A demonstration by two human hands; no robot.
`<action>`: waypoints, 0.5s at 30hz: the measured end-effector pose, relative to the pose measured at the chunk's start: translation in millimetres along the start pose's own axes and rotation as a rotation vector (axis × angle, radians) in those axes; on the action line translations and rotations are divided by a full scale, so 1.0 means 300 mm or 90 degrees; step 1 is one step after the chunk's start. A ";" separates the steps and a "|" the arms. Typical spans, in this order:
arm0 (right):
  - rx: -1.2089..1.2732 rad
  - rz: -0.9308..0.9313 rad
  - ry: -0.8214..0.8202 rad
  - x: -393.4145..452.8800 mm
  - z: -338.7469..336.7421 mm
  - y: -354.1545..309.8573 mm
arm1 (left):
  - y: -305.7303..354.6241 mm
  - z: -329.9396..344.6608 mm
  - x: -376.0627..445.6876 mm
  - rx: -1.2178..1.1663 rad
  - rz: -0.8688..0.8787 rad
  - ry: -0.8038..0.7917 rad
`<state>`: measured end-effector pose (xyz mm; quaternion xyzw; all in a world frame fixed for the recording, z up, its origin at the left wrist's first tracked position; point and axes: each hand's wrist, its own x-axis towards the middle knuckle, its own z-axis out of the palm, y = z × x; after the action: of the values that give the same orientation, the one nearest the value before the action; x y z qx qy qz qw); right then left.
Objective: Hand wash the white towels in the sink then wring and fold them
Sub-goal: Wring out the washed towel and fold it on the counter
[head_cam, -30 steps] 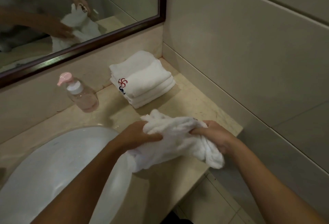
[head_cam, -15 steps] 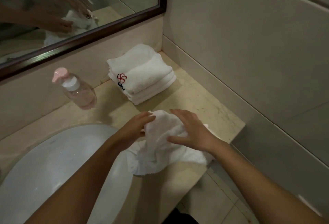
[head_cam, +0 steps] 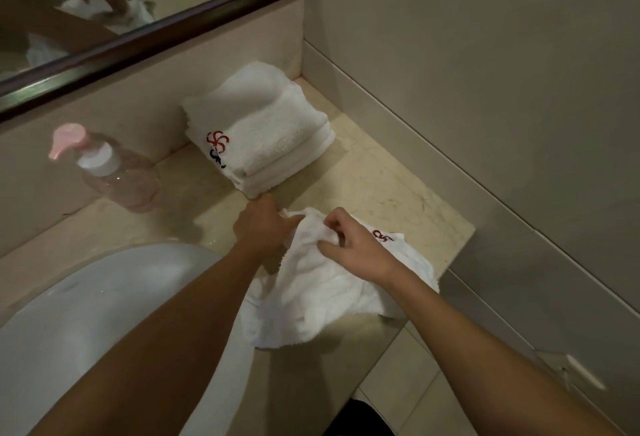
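Both hands work a loose white towel (head_cam: 322,300) on the beige desk (head_cam: 388,189), just right of the sink (head_cam: 104,314). Left hand (head_cam: 263,227) pinches the towel's far corner between thumb and fingers, knuckles up, close to the front edge of a stack (head_cam: 259,127) of folded towels. Right hand (head_cam: 349,245) sits just beside it, its fingers curled and nipping a fold of the same cloth near the top edge. That towel lies crumpled and partly spread, its lower part drooping over the desk's front edge and its left side reaching the sink's rim. A red stitched logo (head_cam: 381,235) peeks out beyond the right hand. The stack stands in the back corner against the wall, with a red and dark logo on its front face. A clear pink pump bottle (head_cam: 114,172) stands left of the stack, behind the sink. Above, a dark-framed mirror (head_cam: 156,37) reflects the hands and the cloth.
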<state>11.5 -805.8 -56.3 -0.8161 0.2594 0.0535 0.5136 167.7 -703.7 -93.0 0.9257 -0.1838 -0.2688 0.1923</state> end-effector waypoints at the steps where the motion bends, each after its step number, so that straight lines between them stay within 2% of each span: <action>1: 0.029 0.030 -0.008 0.001 -0.004 -0.011 | 0.002 -0.001 0.013 0.002 0.000 0.003; 4: 0.127 0.117 -0.003 0.008 -0.020 -0.035 | -0.013 -0.013 0.030 -0.049 0.006 -0.009; 6: 0.149 0.129 -0.006 0.015 -0.025 -0.035 | -0.050 -0.024 0.034 -0.158 0.016 -0.003; 9: 0.117 0.047 -0.001 0.038 -0.017 -0.033 | -0.104 -0.046 0.020 -0.469 -0.021 0.017; 11: 0.146 -0.005 0.011 0.051 -0.007 -0.058 | -0.109 -0.065 -0.004 -0.696 -0.045 -0.028; 15: 0.166 -0.093 0.011 0.076 0.003 -0.126 | -0.066 -0.122 -0.071 -0.839 0.018 -0.134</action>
<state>49.4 -800.6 -34.1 -0.7594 0.2081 -0.0251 0.6159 176.3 -667.7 -64.4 0.5807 -0.0112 -0.4112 0.7026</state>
